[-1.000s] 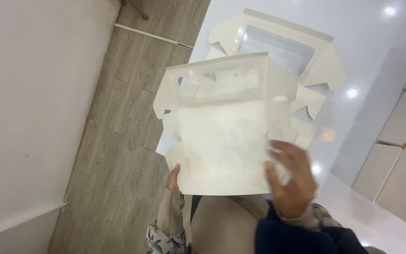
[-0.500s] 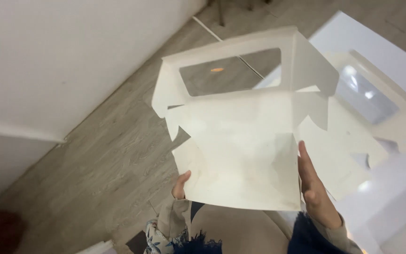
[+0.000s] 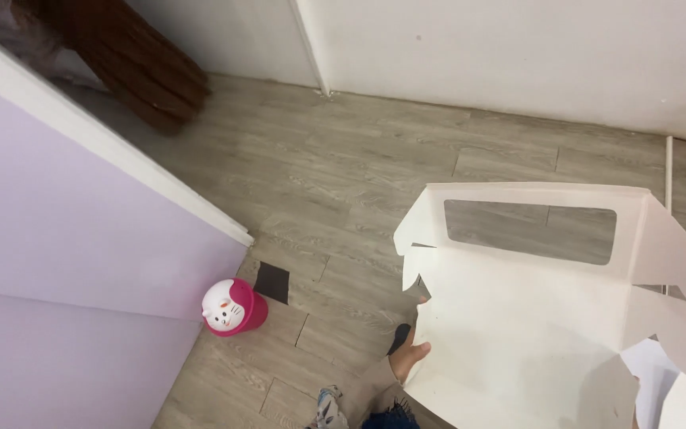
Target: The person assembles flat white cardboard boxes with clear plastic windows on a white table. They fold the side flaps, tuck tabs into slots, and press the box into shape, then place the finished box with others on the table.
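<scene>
Left hand: I see my left hand (image 3: 408,357) at the lower left edge of the flat white cardboard box blank with a rectangular cut-out window (image 3: 545,318); its fingers (image 3: 416,351) are pinched on that edge, thumb on the near face, the rest hidden behind the card.
Right hand: half a second ago its fingers lay along the blank's right edge; now it is out of view, so I cannot tell its grip.
Box blank: held up in the air in front of me, unfolded, window panel at the top, notched side flaps spread to left and right.
What changed: my head has swung left, and the blank has gone from the middle of the view to the lower right; the glossy table that lay behind it is all but gone from sight.
My reading: the blank is the same unfolded shape as before, so I judge that no fold has been made in this interval; only the view has moved.
More blanks: white card corners (image 3: 676,393) at the bottom right, just beside the held blank.
Floor: grey wood-look planks (image 3: 343,175), with a small dark square patch (image 3: 272,282).
Pink tub: a round magenta container with a white cat-face lid (image 3: 232,310), standing on the floor near the patch.
Partition: a pale lilac panel with a white edge (image 3: 65,238) on the left.
Far wall: white (image 3: 518,48), with a brown cloth (image 3: 132,59) hanging at the far left corner.
</scene>
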